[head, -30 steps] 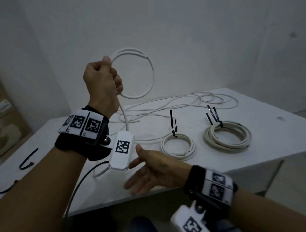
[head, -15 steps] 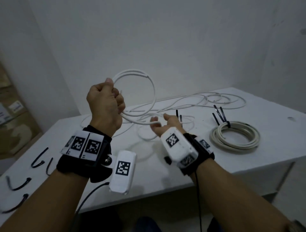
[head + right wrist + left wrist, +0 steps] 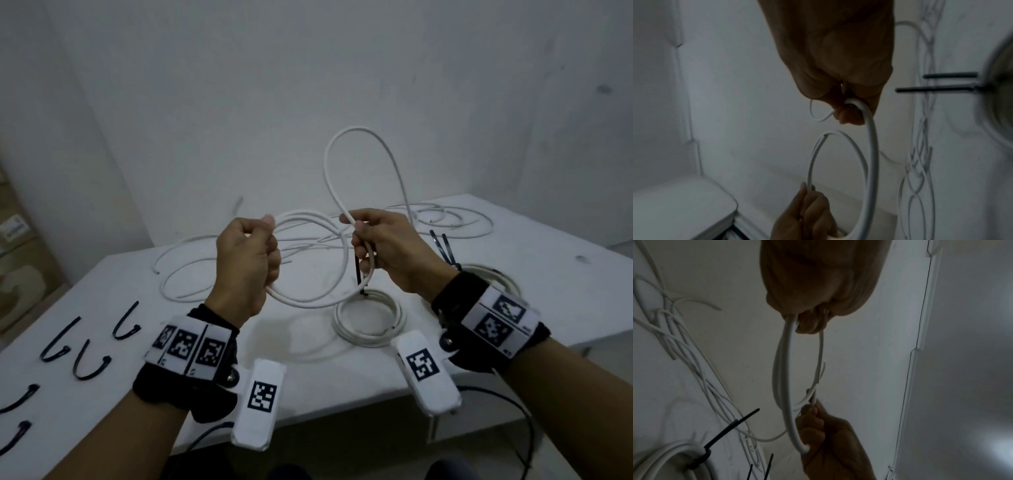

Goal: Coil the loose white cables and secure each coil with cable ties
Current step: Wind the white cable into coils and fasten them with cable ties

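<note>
Hands meet above the near edge of the table [image 3: 342, 383]. Left hand [image 3: 247, 261] is fisted round the stacked loops of white cable [image 3: 310, 303], and right hand [image 3: 388, 251] pinches the same cable between thumb and curled fingers, a tall loop standing above it. Its slack trails to the far right. Two tied coils [image 3: 368, 320] lie below the right hand; spare ties [image 3: 89, 365] lie near left.

Dim, flat indoor light; wrist views dark and soft (right one blurred), edges bowed.
</note>
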Available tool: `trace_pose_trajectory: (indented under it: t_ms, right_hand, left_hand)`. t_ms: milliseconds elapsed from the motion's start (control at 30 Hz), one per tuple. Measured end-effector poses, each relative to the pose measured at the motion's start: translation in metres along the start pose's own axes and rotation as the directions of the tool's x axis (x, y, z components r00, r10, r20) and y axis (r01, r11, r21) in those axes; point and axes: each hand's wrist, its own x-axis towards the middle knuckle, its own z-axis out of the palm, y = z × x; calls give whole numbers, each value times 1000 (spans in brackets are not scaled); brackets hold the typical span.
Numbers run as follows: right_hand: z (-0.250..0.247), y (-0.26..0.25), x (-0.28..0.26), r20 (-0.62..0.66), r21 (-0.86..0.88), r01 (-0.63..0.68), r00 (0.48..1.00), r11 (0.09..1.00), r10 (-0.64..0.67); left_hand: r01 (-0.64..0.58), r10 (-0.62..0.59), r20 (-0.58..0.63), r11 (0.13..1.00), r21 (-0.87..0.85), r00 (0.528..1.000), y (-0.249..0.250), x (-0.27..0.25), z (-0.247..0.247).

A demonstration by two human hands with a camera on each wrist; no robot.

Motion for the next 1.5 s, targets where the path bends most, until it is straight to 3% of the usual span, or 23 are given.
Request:
trace_pose_trajectory:
  t_ms: [133, 233, 300, 400, 500, 567, 667, 800, 933, 1067, 1267, 1500]
  right_hand:
    - [-8, 0, -1, 13, -272, 152, 988, 950, -154]
    - [-12, 2, -2, 54, -474, 232, 971, 849, -235]
    - [-15, 3, -3, 103, -507, 261, 965, 822, -243]
    - [-17, 8, -4, 121, -392, 217, 976, 894, -184]
    - [-13, 12, -9, 69, -118, 127, 990, 985, -120]
    - [-9, 12, -13, 26, 50, 82, 996, 995, -83]
    - [-6, 13, -15, 0, 79, 86, 996, 993, -86]
    - [-11, 14, -14, 37, 207, -8, 999, 978, 0]
    - [-15, 21, -13, 33, -135, 106, 994, 985, -102]
    - [-22, 19, -9, 103, -489, 154, 988, 859, -118]
    - [-13, 23, -15, 219, -712, 354, 933, 606, -287]
    - [-18, 29, -11, 304, -754, 456, 880, 473, -365]
  left_hand:
    - [37, -37, 72, 999, 6, 997, -5, -3, 12]
    - [71, -72, 89, 997, 13, 993, -6, -4, 16]
    - [95, -96, 90, 995, 16, 991, -7, -5, 17]
    - [97, -99, 89, 995, 24, 991, -8, -5, 18]
    - [90, -92, 95, 996, 27, 991, -11, -4, 21]
    - [82, -85, 93, 996, 44, 992, -13, -4, 23]
    - [54, -62, 92, 995, 85, 994, -18, -5, 23]
    - [29, -41, 100, 993, 118, 994, -22, -6, 22]
    - [-37, 15, 134, 985, 169, 991, -25, -8, 22]
    - [-103, 66, 168, 969, 226, 984, -29, -11, 23]
    - [-206, 147, 198, 925, 319, 969, -43, -13, 26]
    - [-396, 308, 252, 777, 490, 917, -55, -17, 22]
